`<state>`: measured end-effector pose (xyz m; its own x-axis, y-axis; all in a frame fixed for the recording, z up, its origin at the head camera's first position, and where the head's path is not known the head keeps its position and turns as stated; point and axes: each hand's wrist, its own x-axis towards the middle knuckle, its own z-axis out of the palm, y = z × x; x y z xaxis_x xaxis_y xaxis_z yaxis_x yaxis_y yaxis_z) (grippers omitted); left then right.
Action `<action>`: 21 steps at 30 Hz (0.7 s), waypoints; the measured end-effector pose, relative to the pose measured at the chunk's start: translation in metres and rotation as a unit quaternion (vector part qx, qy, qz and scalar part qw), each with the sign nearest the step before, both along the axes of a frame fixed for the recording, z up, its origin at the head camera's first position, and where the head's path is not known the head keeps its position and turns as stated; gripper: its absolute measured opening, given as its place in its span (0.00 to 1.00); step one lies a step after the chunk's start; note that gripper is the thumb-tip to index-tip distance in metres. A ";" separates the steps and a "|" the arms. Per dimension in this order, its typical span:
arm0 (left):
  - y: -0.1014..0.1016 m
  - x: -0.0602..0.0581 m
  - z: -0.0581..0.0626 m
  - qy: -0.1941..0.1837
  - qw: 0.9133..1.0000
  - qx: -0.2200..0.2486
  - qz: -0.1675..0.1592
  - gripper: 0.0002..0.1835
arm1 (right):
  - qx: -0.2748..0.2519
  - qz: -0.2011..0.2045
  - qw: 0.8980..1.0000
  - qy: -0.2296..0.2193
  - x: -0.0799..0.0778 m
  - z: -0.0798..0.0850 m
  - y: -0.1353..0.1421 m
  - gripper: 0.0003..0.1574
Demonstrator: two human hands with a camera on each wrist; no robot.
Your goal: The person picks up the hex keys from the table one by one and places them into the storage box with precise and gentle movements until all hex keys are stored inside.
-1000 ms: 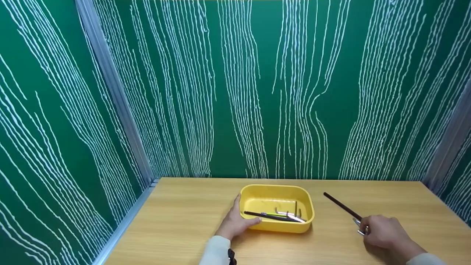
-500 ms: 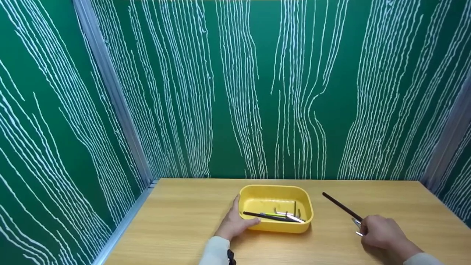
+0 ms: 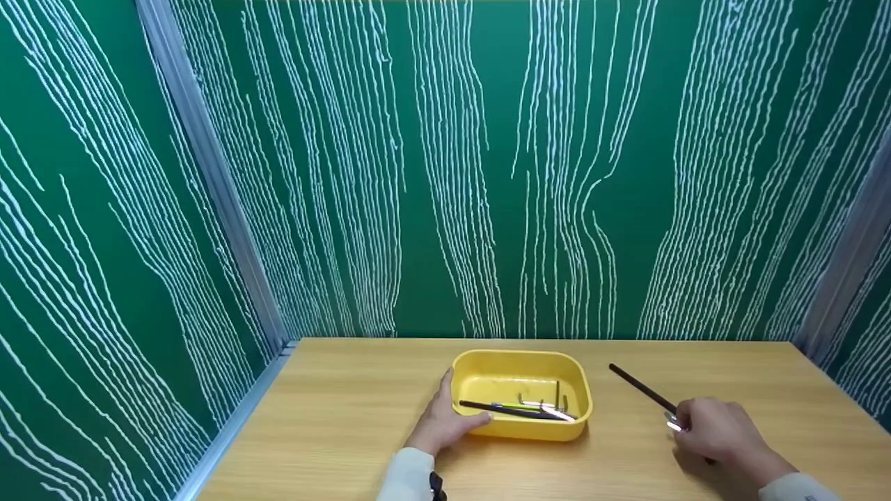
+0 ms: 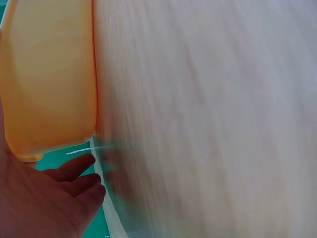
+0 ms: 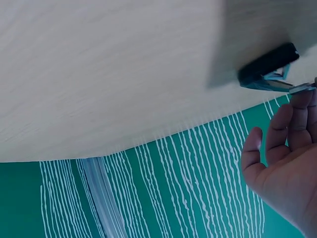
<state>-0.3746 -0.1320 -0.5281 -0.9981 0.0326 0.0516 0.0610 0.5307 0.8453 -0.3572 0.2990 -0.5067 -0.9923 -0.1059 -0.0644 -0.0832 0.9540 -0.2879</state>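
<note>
Shifted: R hand (image 3: 720, 431), slightly up, a dark end (image 3: 709, 460) now showing below it. Black rod (image 3: 642, 387), 1 pc.: R of yellow tub (image 3: 522, 430), held w/ metal piece (image 3: 673, 423) in R hand's curled fingers. L hand (image 3: 443, 421): thumb on tub's near rim, fingers along its L wall, gripping. Prob. best: tub steady, rod clear of rim.

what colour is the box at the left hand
Yellow. The box shows best in the head view; it looks more orange from the left wrist.
</note>
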 end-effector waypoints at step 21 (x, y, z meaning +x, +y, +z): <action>0.001 0.001 -0.001 -0.003 1.000 -0.015 0.011 0.64 | 0.010 0.053 0.988 0.142 -0.013 0.029 -0.035 0.05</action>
